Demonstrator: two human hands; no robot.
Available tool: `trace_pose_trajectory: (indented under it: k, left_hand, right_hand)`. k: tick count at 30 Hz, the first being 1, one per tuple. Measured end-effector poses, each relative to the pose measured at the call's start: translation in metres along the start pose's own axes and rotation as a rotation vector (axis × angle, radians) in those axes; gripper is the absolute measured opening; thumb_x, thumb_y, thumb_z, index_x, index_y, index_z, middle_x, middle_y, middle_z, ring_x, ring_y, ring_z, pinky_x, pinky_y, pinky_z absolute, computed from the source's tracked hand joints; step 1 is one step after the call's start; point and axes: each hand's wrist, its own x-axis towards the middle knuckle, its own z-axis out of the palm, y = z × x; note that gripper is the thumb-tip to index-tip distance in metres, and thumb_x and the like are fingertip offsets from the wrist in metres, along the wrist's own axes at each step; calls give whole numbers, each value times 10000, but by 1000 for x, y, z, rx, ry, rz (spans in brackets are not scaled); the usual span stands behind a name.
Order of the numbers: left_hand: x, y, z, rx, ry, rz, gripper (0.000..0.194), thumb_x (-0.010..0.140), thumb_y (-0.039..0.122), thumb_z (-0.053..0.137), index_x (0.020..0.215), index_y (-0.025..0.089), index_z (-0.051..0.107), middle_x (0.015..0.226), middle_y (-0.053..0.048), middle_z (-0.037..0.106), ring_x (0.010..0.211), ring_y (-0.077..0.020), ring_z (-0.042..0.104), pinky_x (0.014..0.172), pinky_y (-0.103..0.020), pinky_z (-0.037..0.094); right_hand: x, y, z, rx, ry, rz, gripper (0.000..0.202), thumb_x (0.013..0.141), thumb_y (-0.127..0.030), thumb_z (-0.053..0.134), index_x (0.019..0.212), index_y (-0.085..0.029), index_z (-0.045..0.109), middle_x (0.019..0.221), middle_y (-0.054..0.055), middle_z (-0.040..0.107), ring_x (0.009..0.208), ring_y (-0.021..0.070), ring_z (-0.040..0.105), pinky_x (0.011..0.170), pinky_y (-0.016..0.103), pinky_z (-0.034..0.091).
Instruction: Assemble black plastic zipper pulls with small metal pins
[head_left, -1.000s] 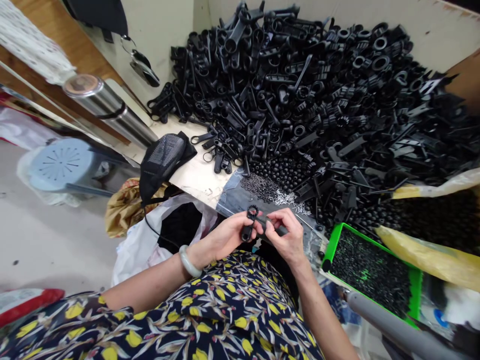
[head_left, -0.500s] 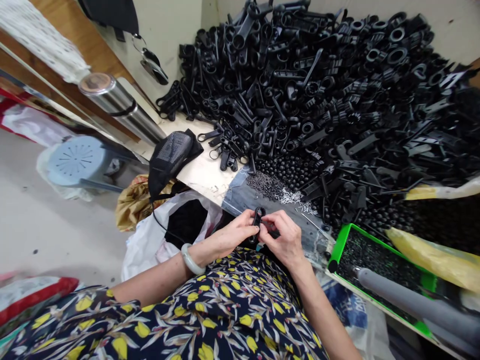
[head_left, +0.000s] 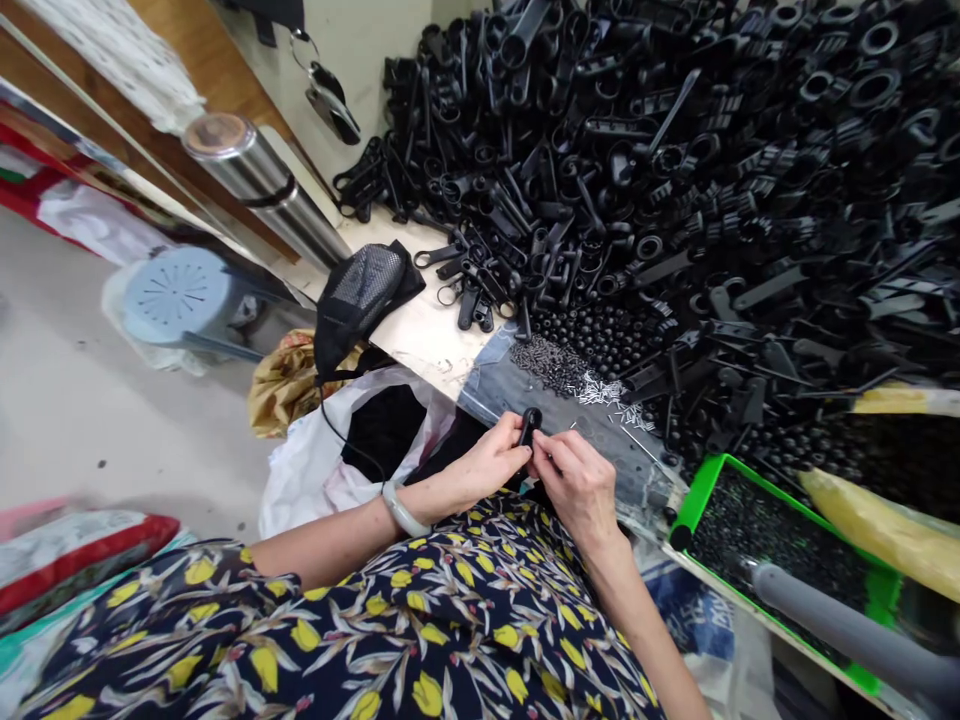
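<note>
A small black plastic part (head_left: 530, 424) is held upright between the fingers and thumb of my left hand (head_left: 489, 462), above my lap at the table's front edge. My right hand (head_left: 579, 484) is closed, its thumb and fingertips pinched together against the part's right side; anything tiny between them is hidden. Just beyond the hands, small silver pins (head_left: 600, 390) lie on a grey cloth (head_left: 555, 415). Little dark pieces (head_left: 551, 365) and black beads (head_left: 611, 338) are heaped behind them.
A large pile of black plastic parts (head_left: 585, 170) covers the back. At right are a green tray (head_left: 694, 510) and a grey rod (head_left: 840, 610). At left stand a steel flask (head_left: 277, 200) and a black mesh pouch (head_left: 367, 285). A white bag (head_left: 300, 480) hangs below.
The whole view has shifted, so the surroundings sit further right. The black part appears turned and more covered by my fingers, and my right fingertips have closed in on it.
</note>
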Motion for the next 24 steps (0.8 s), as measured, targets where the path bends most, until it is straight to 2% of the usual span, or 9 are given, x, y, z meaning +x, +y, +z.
trace_pose_trajectory:
  k: [7, 12, 18, 22, 24]
  left_hand:
    - [7, -11, -5, 92, -8, 46, 173, 885, 208, 591, 1027, 214, 492, 851, 3, 633, 788, -150, 617, 759, -277, 471]
    - [13, -16, -9, 182, -39, 80, 133, 921, 211, 541, 1029, 217, 465, 845, -7, 636, 781, -162, 636, 742, -289, 500]
    - [18, -16, -17, 400, -15, 140, 146, 904, 152, 528, 964, 238, 426, 838, 5, 591, 762, -164, 608, 680, -275, 459]
    - [17, -14, -20, 539, -79, 153, 181, 914, 128, 481, 983, 248, 363, 863, 8, 564, 803, -184, 591, 723, -310, 467]
    - [16, -12, -19, 593, -63, 166, 181, 922, 134, 477, 979, 249, 348, 882, 6, 539, 842, -191, 577, 764, -328, 473]
  right_hand:
    - [1, 2, 5, 6, 22, 45, 145, 1035, -209, 596, 1014, -202, 740, 852, 35, 735, 693, 138, 675, 642, 262, 478]
    - [5, 2, 2, -55, -16, 22, 148, 1047, -224, 579, 1038, -206, 726, 853, 33, 723, 699, 142, 651, 657, 272, 465]
    - [20, 1, -7, -274, -143, -91, 135, 1018, -194, 577, 942, -198, 689, 801, 41, 649, 697, 162, 586, 599, 294, 376]
    - [32, -5, -10, -446, -255, -149, 120, 914, -110, 629, 818, -182, 635, 768, 41, 604, 684, 164, 550, 549, 289, 314]
    - [36, -10, -9, -505, -283, -151, 115, 885, -81, 640, 817, -173, 625, 777, 43, 609, 705, 168, 561, 544, 281, 305]
